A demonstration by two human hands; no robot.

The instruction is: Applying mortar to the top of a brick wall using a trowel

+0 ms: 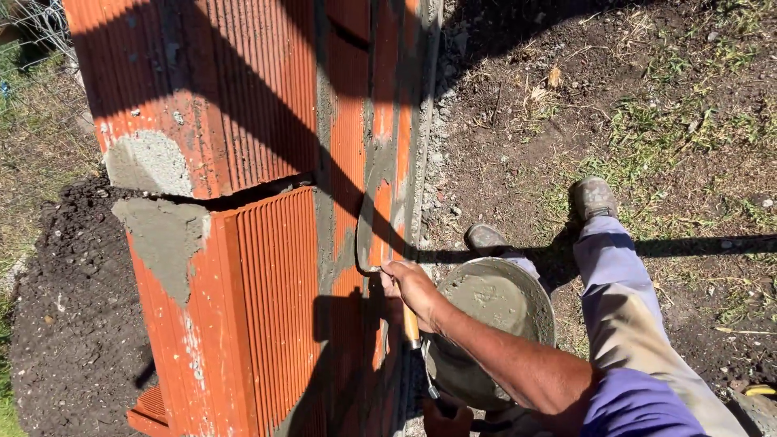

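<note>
My right hand (411, 293) grips the wooden handle of a trowel (366, 235). Its blade lies flat against the mortar-smeared face of the orange ribbed brick wall (275, 267). Just right of that hand, a metal bucket (495, 301) of grey mortar is held up beside the wall. My left hand (447, 421) shows only partly at the bottom edge, in shadow. It is closed at the bucket's lower side, near its wire handle. Grey mortar patches (162, 235) sit on the block ends at the left.
My two shoes (593, 198) (486, 238) stand on bare soil and sparse grass to the right of the wall. Dark loose earth (73, 307) is heaped on the left. Mortar crumbs lie along the wall's foot (437, 137). Long shadows cross the bricks and the ground.
</note>
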